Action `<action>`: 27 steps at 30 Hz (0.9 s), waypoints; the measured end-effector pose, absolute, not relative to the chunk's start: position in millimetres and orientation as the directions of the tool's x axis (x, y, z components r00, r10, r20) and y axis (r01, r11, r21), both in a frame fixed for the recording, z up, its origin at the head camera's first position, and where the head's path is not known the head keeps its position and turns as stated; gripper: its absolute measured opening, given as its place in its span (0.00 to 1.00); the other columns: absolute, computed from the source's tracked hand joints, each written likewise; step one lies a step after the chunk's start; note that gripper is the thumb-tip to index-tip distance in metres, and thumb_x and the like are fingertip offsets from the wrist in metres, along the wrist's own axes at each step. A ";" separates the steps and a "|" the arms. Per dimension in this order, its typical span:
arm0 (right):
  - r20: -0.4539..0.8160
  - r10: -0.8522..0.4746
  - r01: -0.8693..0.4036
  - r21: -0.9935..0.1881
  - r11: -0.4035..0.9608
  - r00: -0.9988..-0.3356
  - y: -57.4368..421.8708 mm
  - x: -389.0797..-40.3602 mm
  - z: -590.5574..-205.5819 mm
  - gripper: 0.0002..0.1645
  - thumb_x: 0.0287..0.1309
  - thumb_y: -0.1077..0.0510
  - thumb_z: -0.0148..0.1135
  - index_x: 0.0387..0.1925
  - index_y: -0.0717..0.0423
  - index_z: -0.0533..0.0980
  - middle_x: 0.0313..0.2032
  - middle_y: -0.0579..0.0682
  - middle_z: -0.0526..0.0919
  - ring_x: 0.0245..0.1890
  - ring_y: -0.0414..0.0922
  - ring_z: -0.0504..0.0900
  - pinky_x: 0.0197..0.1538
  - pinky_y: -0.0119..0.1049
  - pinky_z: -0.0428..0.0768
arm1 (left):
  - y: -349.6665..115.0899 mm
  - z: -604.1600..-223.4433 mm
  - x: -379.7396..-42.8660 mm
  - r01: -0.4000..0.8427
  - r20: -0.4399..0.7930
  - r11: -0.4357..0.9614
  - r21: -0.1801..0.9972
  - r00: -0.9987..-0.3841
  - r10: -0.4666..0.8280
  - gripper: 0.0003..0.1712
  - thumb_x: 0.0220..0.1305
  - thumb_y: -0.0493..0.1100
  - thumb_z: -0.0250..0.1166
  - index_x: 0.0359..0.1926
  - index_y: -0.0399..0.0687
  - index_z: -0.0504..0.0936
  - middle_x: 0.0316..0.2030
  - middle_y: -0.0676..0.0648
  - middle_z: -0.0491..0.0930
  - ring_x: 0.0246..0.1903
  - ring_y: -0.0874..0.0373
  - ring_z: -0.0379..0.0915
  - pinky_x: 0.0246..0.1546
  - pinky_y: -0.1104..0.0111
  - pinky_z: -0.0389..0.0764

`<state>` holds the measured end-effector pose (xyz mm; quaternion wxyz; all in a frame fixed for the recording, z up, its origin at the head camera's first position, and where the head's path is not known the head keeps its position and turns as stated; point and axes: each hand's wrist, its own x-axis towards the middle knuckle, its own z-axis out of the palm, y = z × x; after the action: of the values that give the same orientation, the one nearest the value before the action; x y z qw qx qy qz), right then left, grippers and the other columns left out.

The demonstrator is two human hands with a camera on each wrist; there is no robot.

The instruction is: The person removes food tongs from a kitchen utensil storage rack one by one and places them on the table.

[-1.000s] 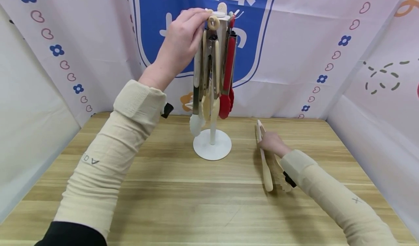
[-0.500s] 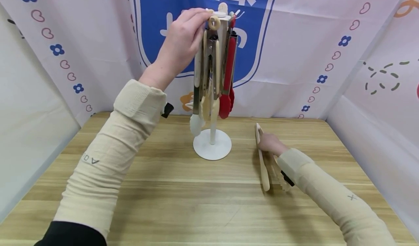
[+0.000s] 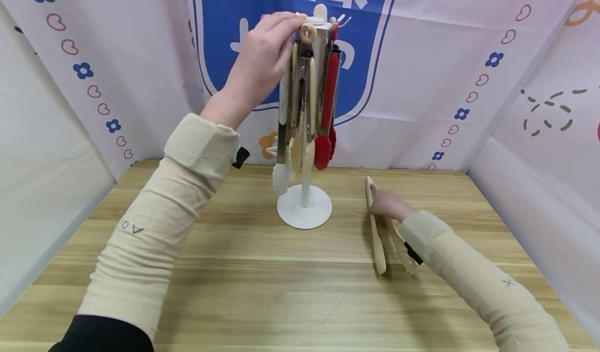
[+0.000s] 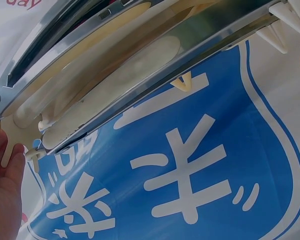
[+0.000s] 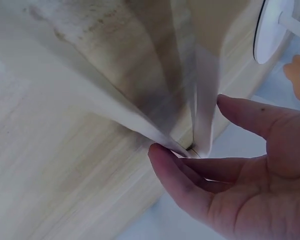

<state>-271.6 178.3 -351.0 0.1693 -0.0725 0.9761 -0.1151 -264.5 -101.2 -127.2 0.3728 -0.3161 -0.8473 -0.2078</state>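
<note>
My left hand grips the top of a white hanging rack; in the left wrist view its fingertips are at the hooks. Several tongs hang there, among them red-tipped tongs, pale-tipped tongs and cream tongs. On the right of the table my right hand holds pale wooden tongs near their joined end, the two arms spread and pointing toward me. In the right wrist view the thumb lies against one arm of the tongs and the fingertips against the other.
A wood-grain table lies under everything. Behind it hangs a white cloth with a blue printed emblem, and white cloth walls close in both sides. The rack's round foot stands near the table's back edge.
Over the second, the wooden tongs and my right hand have shifted slightly, the joined end coming a little toward me. My left hand stays at the rack's top.
</note>
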 end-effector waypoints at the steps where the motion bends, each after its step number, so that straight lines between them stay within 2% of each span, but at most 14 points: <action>1: -0.311 -0.187 -0.111 -0.247 0.963 -0.932 178.5 -272.5 -350.1 0.10 0.45 0.61 0.56 0.27 0.68 0.72 0.22 0.54 0.71 0.17 0.42 0.66 0.20 0.29 0.68 | -101.2 -127.3 -264.6 0.691 0.763 0.713 0.118 -0.523 0.381 0.19 0.70 0.40 0.44 0.58 0.40 0.71 0.57 0.46 0.70 0.59 0.59 0.61 0.59 0.80 0.56; 4: -0.321 -0.194 -0.129 -0.214 0.968 -0.927 181.5 -285.5 -355.3 0.12 0.44 0.61 0.58 0.28 0.68 0.73 0.23 0.55 0.74 0.20 0.45 0.69 0.25 0.34 0.72 | -101.2 -127.4 -264.7 0.690 0.762 0.714 0.119 -0.524 0.380 0.19 0.70 0.40 0.44 0.58 0.40 0.71 0.57 0.46 0.70 0.59 0.60 0.61 0.59 0.80 0.56; 7: -0.315 -0.232 -0.177 -0.195 0.965 -0.920 197.0 -323.0 -385.3 0.13 0.47 0.55 0.59 0.23 0.62 0.72 0.23 0.55 0.74 0.23 0.48 0.71 0.29 0.39 0.74 | -101.2 -127.5 -264.9 0.689 0.762 0.715 0.120 -0.526 0.379 0.19 0.70 0.40 0.44 0.58 0.40 0.71 0.57 0.46 0.70 0.59 0.60 0.61 0.59 0.80 0.56; 9: -0.287 -0.278 -0.213 -0.236 0.948 -0.917 210.8 -350.8 -407.9 0.16 0.49 0.49 0.60 0.19 0.57 0.70 0.21 0.52 0.72 0.21 0.47 0.69 0.26 0.39 0.72 | -101.4 -127.3 -265.2 0.690 0.762 0.713 0.122 -0.525 0.378 0.19 0.70 0.39 0.44 0.58 0.40 0.71 0.57 0.46 0.70 0.59 0.60 0.61 0.59 0.80 0.56; 11: -0.289 -0.286 -0.208 -0.273 0.939 -0.914 212.2 -358.6 -406.8 0.19 0.51 0.45 0.60 0.23 0.59 0.73 0.25 0.55 0.75 0.25 0.49 0.73 0.31 0.41 0.75 | -101.6 -127.3 -265.5 0.693 0.763 0.710 0.124 -0.524 0.378 0.19 0.70 0.39 0.44 0.58 0.41 0.71 0.57 0.46 0.70 0.59 0.60 0.61 0.59 0.80 0.56; 13: -0.271 -0.274 -0.194 -0.289 0.938 -0.923 203.6 -348.9 -385.7 0.21 0.52 0.45 0.60 0.28 0.62 0.74 0.29 0.57 0.77 0.30 0.51 0.75 0.36 0.44 0.76 | -101.6 -127.2 -265.8 0.693 0.763 0.710 0.124 -0.524 0.378 0.19 0.70 0.39 0.44 0.58 0.41 0.70 0.57 0.46 0.70 0.59 0.60 0.61 0.59 0.80 0.56; 16: -0.275 -0.226 -0.145 -0.284 0.948 -0.935 177.8 -311.4 -329.3 0.20 0.54 0.49 0.59 0.25 0.65 0.73 0.26 0.57 0.76 0.28 0.50 0.74 0.38 0.44 0.76 | -101.3 -127.4 -266.0 0.694 0.762 0.709 0.121 -0.523 0.382 0.20 0.70 0.40 0.44 0.59 0.41 0.70 0.57 0.46 0.70 0.59 0.60 0.61 0.59 0.80 0.56; 18: -0.228 -0.249 -0.176 -0.297 0.938 -0.941 169.9 -297.1 -307.1 0.22 0.54 0.51 0.58 0.12 0.57 0.65 0.15 0.47 0.66 0.17 0.43 0.65 0.27 0.36 0.72 | -101.1 -127.2 -266.1 0.694 0.762 0.710 0.120 -0.523 0.382 0.20 0.70 0.40 0.44 0.59 0.41 0.70 0.57 0.46 0.70 0.59 0.60 0.61 0.59 0.80 0.55; 20: -0.210 -0.265 -0.191 -0.316 0.929 -0.941 164.9 -289.1 -292.0 0.27 0.56 0.52 0.57 0.09 0.51 0.56 0.12 0.42 0.55 0.14 0.38 0.54 0.21 0.30 0.61 | -100.9 -127.0 -266.1 0.694 0.763 0.711 0.117 -0.521 0.383 0.20 0.70 0.40 0.44 0.59 0.41 0.70 0.57 0.46 0.70 0.59 0.60 0.61 0.59 0.80 0.56; 22: -0.190 -0.278 -0.204 -0.337 0.919 -0.942 162.4 -286.6 -283.2 0.27 0.57 0.52 0.55 0.10 0.51 0.53 0.12 0.41 0.51 0.15 0.37 0.49 0.21 0.29 0.55 | -100.8 -126.7 -266.1 0.694 0.764 0.711 0.115 -0.519 0.383 0.20 0.70 0.40 0.44 0.59 0.40 0.70 0.57 0.46 0.70 0.58 0.59 0.61 0.59 0.80 0.56; 23: -0.181 -0.279 -0.204 -0.347 0.915 -0.943 160.6 -285.1 -278.7 0.26 0.58 0.52 0.54 0.10 0.55 0.57 0.12 0.44 0.57 0.14 0.38 0.55 0.21 0.28 0.60 | -100.8 -126.7 -266.0 0.694 0.765 0.711 0.114 -0.518 0.383 0.20 0.70 0.40 0.44 0.58 0.40 0.70 0.57 0.46 0.70 0.58 0.59 0.61 0.59 0.80 0.56; 25: -0.165 -0.267 -0.192 -0.367 0.910 -0.949 157.7 -284.9 -272.0 0.21 0.59 0.51 0.53 0.20 0.65 0.70 0.19 0.55 0.73 0.21 0.45 0.71 0.30 0.33 0.72 | -100.8 -126.8 -265.9 0.694 0.766 0.711 0.112 -0.516 0.383 0.20 0.71 0.40 0.44 0.58 0.40 0.70 0.57 0.46 0.70 0.58 0.59 0.61 0.59 0.80 0.56; 26: -0.161 -0.261 -0.184 -0.381 0.906 -0.952 156.3 -285.2 -269.1 0.22 0.60 0.51 0.52 0.30 0.71 0.73 0.29 0.62 0.77 0.30 0.51 0.76 0.38 0.38 0.76 | -100.9 -126.8 -265.8 0.694 0.766 0.711 0.112 -0.517 0.383 0.20 0.71 0.40 0.44 0.58 0.40 0.71 0.57 0.46 0.70 0.58 0.59 0.61 0.59 0.80 0.56; 27: -0.151 -0.260 -0.183 -0.397 0.899 -0.954 155.5 -286.1 -266.7 0.25 0.60 0.52 0.51 0.41 0.74 0.72 0.39 0.67 0.77 0.41 0.56 0.77 0.47 0.43 0.75 | -101.0 -126.8 -265.8 0.694 0.766 0.711 0.114 -0.517 0.382 0.20 0.71 0.40 0.44 0.58 0.40 0.71 0.57 0.46 0.70 0.58 0.59 0.61 0.59 0.80 0.56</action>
<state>-286.1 155.5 -266.7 0.1005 -0.1143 0.9694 -0.1928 -265.8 -101.0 -126.8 0.3745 -0.3179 -0.8458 -0.2082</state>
